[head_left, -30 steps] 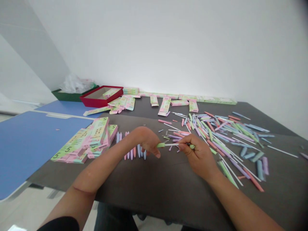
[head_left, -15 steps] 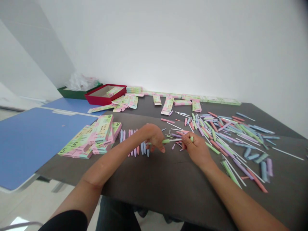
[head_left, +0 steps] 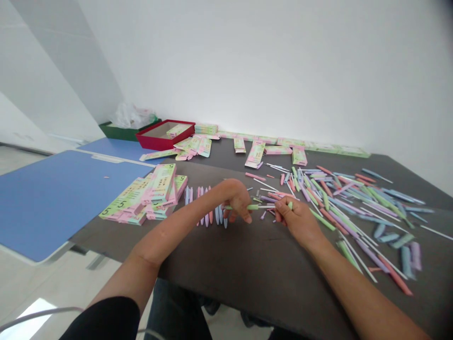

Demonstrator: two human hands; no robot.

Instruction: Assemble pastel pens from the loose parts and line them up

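Observation:
My left hand (head_left: 238,198), wrist bent, is closed on a light green pen barrel (head_left: 252,207). From the barrel's right end a white refill (head_left: 265,207) runs across to my right hand (head_left: 297,218). The thumb and fingers of that hand pinch the refill's other end, and a small green pen part (head_left: 290,205) shows above them. How far the refill sits inside the barrel I cannot tell. Beneath and beside my left hand lies a row of pink, purple and blue pens (head_left: 207,218), partly hidden by my forearm.
Loose barrels, refills and small parts form a wide pile (head_left: 339,203) at right. Pink-green cartons (head_left: 161,184) are stacked left of the pens. Behind are flattened cartons (head_left: 255,155), a red tray (head_left: 153,143) and a green tray (head_left: 122,133) holding a plastic bag. A blue table (head_left: 71,198) adjoins.
The whole view has shifted, so everything sits a little further right. Both hands keep hold of the same green barrel and white refill, with little other visible movement.

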